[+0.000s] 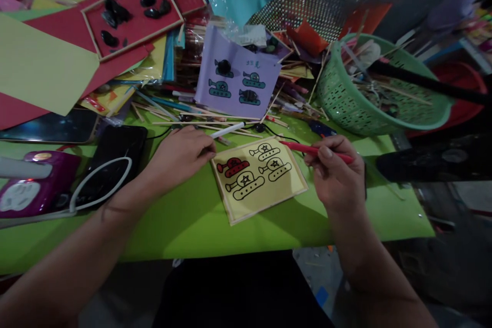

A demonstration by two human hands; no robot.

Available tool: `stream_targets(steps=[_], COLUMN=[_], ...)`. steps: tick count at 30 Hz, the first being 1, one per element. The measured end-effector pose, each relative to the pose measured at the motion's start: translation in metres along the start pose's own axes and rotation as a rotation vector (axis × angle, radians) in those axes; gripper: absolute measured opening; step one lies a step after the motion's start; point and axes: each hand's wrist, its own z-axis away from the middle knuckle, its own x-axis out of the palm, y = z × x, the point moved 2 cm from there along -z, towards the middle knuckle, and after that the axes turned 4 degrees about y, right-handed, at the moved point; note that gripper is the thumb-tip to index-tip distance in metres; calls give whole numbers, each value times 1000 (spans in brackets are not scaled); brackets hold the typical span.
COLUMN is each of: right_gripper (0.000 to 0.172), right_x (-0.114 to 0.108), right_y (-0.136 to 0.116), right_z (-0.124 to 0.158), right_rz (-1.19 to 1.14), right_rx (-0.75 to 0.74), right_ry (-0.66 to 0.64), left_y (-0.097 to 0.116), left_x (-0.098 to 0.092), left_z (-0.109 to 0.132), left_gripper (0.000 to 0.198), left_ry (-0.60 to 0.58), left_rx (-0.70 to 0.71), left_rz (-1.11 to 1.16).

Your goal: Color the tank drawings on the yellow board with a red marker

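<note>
A yellow card [265, 199] edged with thin wooden sticks lies on the green tabletop. It bears several black-outlined tank drawings; the upper-left tank [233, 166] is coloured red, the others are unfilled. My right hand [338, 171] grips a red marker [315, 150] beside the card's right edge. The marker's tip points left, close to the upper-right tank [265, 150]. At the card's upper-left corner rests my left hand [184, 152], fingers curled and closed; what they hold, if anything, is hidden. A white pen [228, 129] lies just beyond those fingertips.
Behind the card stands a purple sheet [238, 72] with coloured tanks, among scattered wooden sticks. A green basket [346, 97] sits at right. On the left are a black phone [119, 151], a purple device [42, 182], coloured paper [38, 61] and a red framed panel [132, 15] with dark stones.
</note>
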Motion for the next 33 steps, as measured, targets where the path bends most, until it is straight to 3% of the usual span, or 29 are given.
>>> stream_targets(steps=[10,24,29,33], right_gripper=[45,29,25,28], right_x=[0,6,15,20], right_y=[3,4,5,23], right_z=[-5,-9,-17,-25], right_rz=[-11,7,30,112], right_rx=[76,142,197,147], right_ry=[5,-46,-151,-208], left_y=[6,8,4,0], left_x=[-1,-6,-4,-1], left_z=[-1,1,0,-1], left_gripper=[18,20,19,19], left_ry=[-20,-58,-69,-78], left_rx=[-56,-73,-58,-51], left_rz=[-6,-50,-38,-24])
